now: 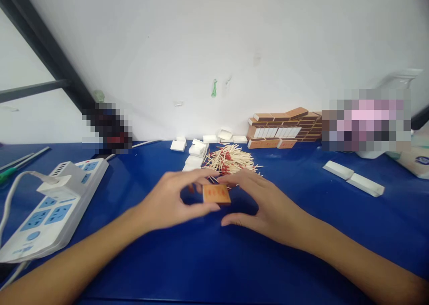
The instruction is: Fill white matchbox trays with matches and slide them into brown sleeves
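– How should the matchbox (217,194) handle for you?

– Likely light and thin-walled: stiff enough if you pinch opposite edges gently, easily dented if you squeeze the broad face, and its dry card shouldn't slip. You have it just below the centre of the frame, nearer you than the match pile (231,160)

– And your hands?

– Your left hand (170,200) grips it between thumb and fingers; your right hand (268,200) curves open beside it, thumb clear, though whether its fingertips touch the far edge can't be told

Blue tabletop (214,260) with piled matches (236,160), white trays (197,149), stacked matchboxes (266,143), power strip (72,222).
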Motion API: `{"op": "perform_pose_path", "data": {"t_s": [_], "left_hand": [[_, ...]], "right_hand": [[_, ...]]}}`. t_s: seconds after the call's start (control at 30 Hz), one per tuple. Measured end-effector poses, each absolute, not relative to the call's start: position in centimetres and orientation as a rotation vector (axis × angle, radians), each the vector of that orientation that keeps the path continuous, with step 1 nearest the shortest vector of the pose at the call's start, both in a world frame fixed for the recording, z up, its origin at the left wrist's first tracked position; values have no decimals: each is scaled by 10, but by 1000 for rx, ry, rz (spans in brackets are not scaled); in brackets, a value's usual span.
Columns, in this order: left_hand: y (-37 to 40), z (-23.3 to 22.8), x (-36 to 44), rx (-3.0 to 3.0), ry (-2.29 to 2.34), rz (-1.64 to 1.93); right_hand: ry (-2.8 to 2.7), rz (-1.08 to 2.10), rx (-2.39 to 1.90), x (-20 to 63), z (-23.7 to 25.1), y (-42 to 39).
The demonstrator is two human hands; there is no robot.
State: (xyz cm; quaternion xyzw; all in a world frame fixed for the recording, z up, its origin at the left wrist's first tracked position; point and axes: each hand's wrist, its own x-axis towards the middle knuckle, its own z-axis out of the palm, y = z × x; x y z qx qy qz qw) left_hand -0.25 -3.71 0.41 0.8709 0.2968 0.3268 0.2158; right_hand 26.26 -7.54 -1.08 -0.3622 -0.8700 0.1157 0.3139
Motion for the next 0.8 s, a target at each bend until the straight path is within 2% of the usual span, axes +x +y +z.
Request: {"op": "perform_pose_path", "data": {"t_s": [0.13, 0.23, 0.4, 0.67, 0.8], "left_hand": [[9, 25, -45, 2489, 1279, 1033], [34, 25, -72, 2542, 1477, 829], [39, 8, -75, 2695, 1419, 607], [7, 8, -38, 2879, 1257, 975], [-13, 1, -19, 2903, 1025, 896]], "right_hand": [[-2195, 217, -1046, 270, -12, -69], [-2166, 182, -1083, 278, -9, -64], [-2187, 146, -1071, 287, -4, -58], [-2280, 88, -1233, 302, -6, -44], [-2324, 100, -1283, 307, -6, -40]]}}
